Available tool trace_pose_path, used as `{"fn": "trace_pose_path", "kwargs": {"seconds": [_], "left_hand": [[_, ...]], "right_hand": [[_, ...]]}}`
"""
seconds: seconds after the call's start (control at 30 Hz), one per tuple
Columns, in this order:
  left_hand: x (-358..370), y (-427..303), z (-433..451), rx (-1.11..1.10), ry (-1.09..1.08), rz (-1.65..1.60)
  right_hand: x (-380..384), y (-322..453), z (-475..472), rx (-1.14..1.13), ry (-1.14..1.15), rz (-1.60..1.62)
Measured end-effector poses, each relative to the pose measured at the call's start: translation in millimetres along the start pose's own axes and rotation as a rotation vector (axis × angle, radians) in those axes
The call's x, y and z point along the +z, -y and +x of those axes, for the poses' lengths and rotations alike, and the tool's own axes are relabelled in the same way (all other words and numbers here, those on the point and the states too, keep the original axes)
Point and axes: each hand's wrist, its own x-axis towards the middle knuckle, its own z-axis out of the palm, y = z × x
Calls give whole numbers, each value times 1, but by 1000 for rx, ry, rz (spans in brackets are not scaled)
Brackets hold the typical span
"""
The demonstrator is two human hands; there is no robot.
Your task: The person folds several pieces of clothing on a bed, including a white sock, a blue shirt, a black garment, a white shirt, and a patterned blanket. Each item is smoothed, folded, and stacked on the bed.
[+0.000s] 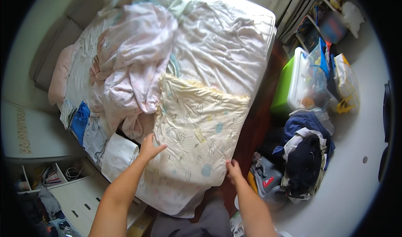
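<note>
A cream cloth with a lace-like trim and small printed drawings [194, 127] lies folded over the near right corner of the bed. My left hand [153, 147] is at its left edge, thumb spread from the fingers over the fabric. At the cloth's lower right edge, my right hand [233, 169] has its fingertips against the border; whether they pinch it is unclear. Beyond the cloth, a rumpled pale pink blanket [138, 52] is heaped on the bed, beside a creased white sheet [220, 48]. A folded white cloth [119, 157] rests left of my left hand.
Right of the bed stand a green storage box with a white lid [284, 86] and a pile of clothes [306, 161]. A white drawer cabinet [78, 202] is at the lower left. A blue cloth [80, 121] and a pink pillow [61, 73] lie along the bed's left side.
</note>
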Motion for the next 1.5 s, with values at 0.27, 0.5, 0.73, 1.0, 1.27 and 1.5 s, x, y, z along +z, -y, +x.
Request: {"fn": "trace_pose_path", "kwargs": {"seconds": [0.27, 0.5, 0.73, 1.0, 1.27, 1.5], "left_hand": [[42, 90, -59, -409, 149, -392], [21, 104, -91, -674, 212, -576], [-15, 100, -135, -514, 582, -999], [-103, 18, -144, -307, 688, -1249], [-48, -77, 35, -239, 111, -1185], [26, -58, 65, -303, 63, -482]], "right_hand": [[25, -64, -61, 186, 258, 290], [-14, -51, -90, -33, 271, 119], [-68, 30, -177, -210, 357, 265], [-98, 146, -208, -298, 328, 254], [-33, 248, -40, -195, 49, 347], [-24, 181, 24, -218, 176, 114]]}}
